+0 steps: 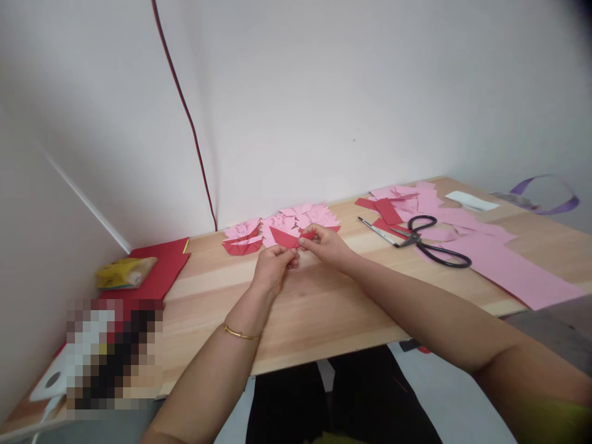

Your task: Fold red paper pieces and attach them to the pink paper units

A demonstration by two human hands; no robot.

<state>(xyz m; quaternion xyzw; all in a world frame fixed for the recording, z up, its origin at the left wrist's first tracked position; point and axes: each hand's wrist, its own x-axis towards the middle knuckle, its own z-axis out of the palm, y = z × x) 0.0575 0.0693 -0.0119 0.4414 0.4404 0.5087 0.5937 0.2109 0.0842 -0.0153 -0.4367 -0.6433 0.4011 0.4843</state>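
Between both hands is a folded red paper piece (283,238), boat-like in outline with a pointed left end. My left hand (272,266) pinches its lower edge, fingers closed. My right hand (324,243) grips it from the right with thumb and fingertips, hiding part of the paper. Just left of the hands a red paper boat shape (243,245) lies on the wooden table (222,290). Behind them, pink paper cutouts (319,215) are spread along the wall.
To the right lie black-handled scissors (416,237), a pen (377,231), red paper strips (387,211), pink paper scraps (513,271) and a white strip (472,200). At left are red sheets (161,265) under a yellow packet (124,272). A cable (187,114) hangs down the wall.
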